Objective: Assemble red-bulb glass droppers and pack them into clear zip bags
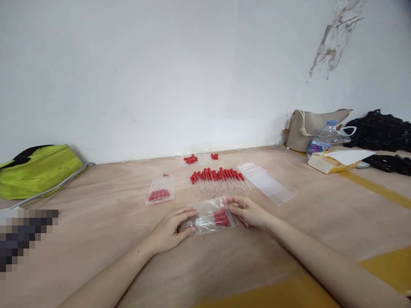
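Note:
A clear zip bag point(205, 226) lies on the table in front of me, with several glass droppers with red rubber bulbs point(221, 217) inside, bulbs towards the right. My right hand point(245, 211) pinches the bag's red-lined zip edge between thumb and fingers. At the bag's other end rests my left hand point(171, 229), thumb and fingers apart around the dropper tips. Just beyond, a row of loose droppers point(218, 177) is spread out. To the left lies another filled zip bag point(163, 182), its bulbs facing me.
Flat zip bags point(266, 184) lie right of the row. Loose red bulbs point(191, 159) sit near the wall. A yellow-green bag point(41, 171) is at far left. At right are a water bottle point(323, 139), a beige bag point(316, 126) and a black heap point(379, 130).

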The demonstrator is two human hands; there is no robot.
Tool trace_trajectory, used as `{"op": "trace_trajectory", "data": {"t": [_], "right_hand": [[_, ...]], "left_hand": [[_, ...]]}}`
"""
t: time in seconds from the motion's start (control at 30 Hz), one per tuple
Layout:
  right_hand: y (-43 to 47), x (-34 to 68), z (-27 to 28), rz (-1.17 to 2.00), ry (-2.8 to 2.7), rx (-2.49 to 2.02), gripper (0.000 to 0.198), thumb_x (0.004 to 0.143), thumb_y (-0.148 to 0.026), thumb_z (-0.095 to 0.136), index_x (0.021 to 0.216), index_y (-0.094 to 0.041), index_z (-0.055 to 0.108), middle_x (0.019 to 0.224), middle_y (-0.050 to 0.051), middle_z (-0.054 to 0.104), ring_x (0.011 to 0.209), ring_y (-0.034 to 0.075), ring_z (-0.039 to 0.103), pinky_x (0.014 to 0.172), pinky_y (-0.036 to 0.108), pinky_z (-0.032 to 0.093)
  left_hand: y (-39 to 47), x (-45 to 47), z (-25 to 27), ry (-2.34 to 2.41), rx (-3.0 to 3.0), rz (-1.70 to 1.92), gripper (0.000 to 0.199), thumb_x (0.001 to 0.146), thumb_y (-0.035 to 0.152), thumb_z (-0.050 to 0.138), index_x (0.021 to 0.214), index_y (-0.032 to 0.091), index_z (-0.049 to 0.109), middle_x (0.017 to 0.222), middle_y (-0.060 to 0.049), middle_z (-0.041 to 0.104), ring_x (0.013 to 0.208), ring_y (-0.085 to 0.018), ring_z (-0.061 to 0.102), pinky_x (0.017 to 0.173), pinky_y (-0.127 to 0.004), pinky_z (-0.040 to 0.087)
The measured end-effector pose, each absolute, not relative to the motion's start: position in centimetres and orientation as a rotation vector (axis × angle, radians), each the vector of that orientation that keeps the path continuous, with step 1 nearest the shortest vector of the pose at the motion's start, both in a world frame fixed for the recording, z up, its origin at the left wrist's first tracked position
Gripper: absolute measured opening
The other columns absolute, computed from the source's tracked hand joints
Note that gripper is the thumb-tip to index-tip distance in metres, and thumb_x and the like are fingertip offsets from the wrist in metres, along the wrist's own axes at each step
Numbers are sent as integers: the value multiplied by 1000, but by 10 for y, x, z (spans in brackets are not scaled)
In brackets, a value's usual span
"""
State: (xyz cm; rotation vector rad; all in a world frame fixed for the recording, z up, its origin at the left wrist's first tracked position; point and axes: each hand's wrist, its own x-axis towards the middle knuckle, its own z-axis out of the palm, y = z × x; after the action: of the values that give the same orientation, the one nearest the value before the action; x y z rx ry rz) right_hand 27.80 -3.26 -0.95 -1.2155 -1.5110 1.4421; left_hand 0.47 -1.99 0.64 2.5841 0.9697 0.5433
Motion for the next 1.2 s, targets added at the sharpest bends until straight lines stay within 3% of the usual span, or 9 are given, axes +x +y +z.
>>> {"op": "trace_trajectory", "data": {"t": [0.1,0.23,0.33,0.4,0.6,0.83,0.93,1.03,1.2], "right_hand": [[-31,280,-12,1399,-1477,-1258,29,76,-38,51,97,-19,50,51,-9,51,27,2,26,28,14,18],[-14,291,-8,1104,-1472,-1426,19,75,-32,49,86,-17,54,61,-4,59,33,5,38,32,17,30],[16,300,4,558,-1632,-1561,9,71,-25,54,70,-17,57,63,-1,61,52,10,53,50,21,42],[39,300,12,413,-1616,-1612,6,70,-23,55,71,-18,57,69,1,62,64,13,56,62,25,43],[80,267,20,283,-1572,-1803,35,65,-14,59,98,-11,49,89,15,61,87,26,57,73,34,42],[89,252,24,329,-1514,-1919,43,61,-9,60,101,-10,45,91,19,60,88,30,58,68,33,43],[83,263,35,325,-1528,-1861,49,64,-12,58,110,-8,41,89,17,60,86,27,58,68,32,43],[62,285,37,303,-1552,-1717,58,70,-17,52,124,-13,31,77,5,59,76,19,58,67,28,43],[15,314,9,549,-1290,-1337,58,71,-34,53,123,-20,31,60,-7,47,44,10,48,44,22,38]], "left_hand": [[-19,5,6,959,2582,538,36,83,36,49,118,27,52,124,-5,51,113,-21,48,95,-37,40],[-19,5,7,963,2583,509,37,83,37,49,118,27,52,125,-5,50,114,-20,46,96,-37,39],[-19,5,7,949,2572,509,36,83,36,49,118,28,53,125,-4,50,114,-20,46,96,-37,39],[-19,5,6,933,2569,522,35,83,35,50,117,28,53,125,-4,50,114,-21,46,95,-38,39],[-20,5,6,942,2579,521,35,83,34,49,118,27,53,125,-5,50,115,-21,46,96,-38,39],[-21,5,7,938,2580,518,35,83,34,49,117,27,54,124,-5,51,114,-21,47,96,-38,39],[-21,5,7,947,2578,517,35,83,35,49,117,27,54,125,-4,51,114,-20,47,96,-37,39],[-21,5,7,947,2571,530,35,83,35,49,116,28,54,125,-4,51,113,-21,47,95,-38,40],[-19,4,5,945,2561,537,35,83,35,50,116,28,54,124,-4,51,114,-21,47,95,-38,40]]}}
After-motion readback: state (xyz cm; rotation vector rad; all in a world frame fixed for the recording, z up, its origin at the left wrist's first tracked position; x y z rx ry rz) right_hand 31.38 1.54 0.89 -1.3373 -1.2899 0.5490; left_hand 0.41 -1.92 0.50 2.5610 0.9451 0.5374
